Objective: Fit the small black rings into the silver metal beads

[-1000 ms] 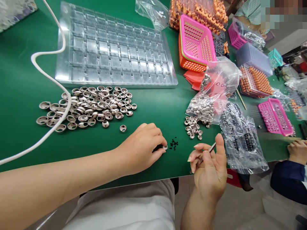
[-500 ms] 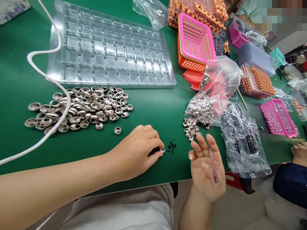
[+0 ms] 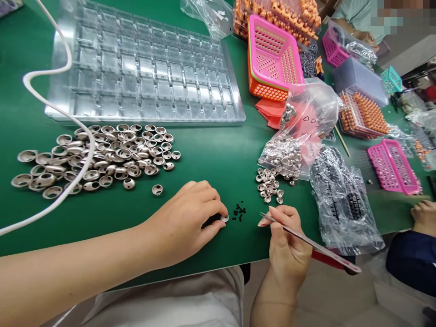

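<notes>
Resting on the green table, my left hand [image 3: 190, 222] pinches a small silver ring-shaped piece [image 3: 225, 218] between thumb and fingers. A few black bits [image 3: 240, 210] lie just right of it. Over the table's front edge, my right hand [image 3: 288, 240] grips pink tweezers [image 3: 316, 247], their tips pointing left toward the black bits without touching them. Behind my left arm spreads a heap of silver cup-like pieces [image 3: 102, 156], with one single piece [image 3: 157, 190] apart from it. Smaller silver pieces [image 3: 269, 184] lie beyond my right hand, beside an open plastic bag [image 3: 306, 113].
A clear compartment tray [image 3: 146, 68] lies at the back left, a white cable [image 3: 64, 104] crossing its left edge. Stacked baskets [image 3: 275, 54], a bag of black parts [image 3: 344, 200] and a pink basket [image 3: 393, 168] stand rightward. Another person's hand [image 3: 424, 218] shows far right.
My right hand has turned from palm-up to a pinch, and the tweezers now point left toward the black bits. My left hand still holds the silver piece. The view has shifted slightly.
</notes>
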### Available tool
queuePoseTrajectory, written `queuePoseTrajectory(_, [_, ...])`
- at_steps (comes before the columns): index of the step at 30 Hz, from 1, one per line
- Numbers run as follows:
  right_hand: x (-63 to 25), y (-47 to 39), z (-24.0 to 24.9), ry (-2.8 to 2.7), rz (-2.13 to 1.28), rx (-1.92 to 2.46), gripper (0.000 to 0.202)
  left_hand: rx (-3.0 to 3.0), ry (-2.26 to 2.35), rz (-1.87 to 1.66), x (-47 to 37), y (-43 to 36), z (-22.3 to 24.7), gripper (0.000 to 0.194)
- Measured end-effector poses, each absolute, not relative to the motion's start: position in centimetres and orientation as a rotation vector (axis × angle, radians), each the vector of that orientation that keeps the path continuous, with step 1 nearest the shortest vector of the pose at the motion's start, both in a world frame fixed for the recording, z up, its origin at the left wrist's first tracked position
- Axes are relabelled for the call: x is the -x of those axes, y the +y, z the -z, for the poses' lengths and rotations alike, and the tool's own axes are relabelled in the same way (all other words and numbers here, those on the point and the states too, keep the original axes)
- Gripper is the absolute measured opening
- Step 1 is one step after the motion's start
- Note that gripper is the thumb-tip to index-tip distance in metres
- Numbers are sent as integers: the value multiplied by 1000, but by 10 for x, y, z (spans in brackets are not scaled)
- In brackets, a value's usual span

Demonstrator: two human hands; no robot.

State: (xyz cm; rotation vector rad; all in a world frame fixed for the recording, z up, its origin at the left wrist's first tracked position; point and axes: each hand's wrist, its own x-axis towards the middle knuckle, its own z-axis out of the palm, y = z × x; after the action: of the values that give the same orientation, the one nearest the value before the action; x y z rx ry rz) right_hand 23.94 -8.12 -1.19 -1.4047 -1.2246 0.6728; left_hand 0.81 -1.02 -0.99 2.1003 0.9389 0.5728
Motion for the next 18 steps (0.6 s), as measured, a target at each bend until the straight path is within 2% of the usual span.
queuePoseTrajectory(12, [-235,-70,0,-1216,-736,1479,10,-2093,944,-570,-8,-10,9,8])
queuePoseTrajectory(18, [-232,-68,5,-1218,-788,1499,12,-2099,929,-611,-9,-11,11,9])
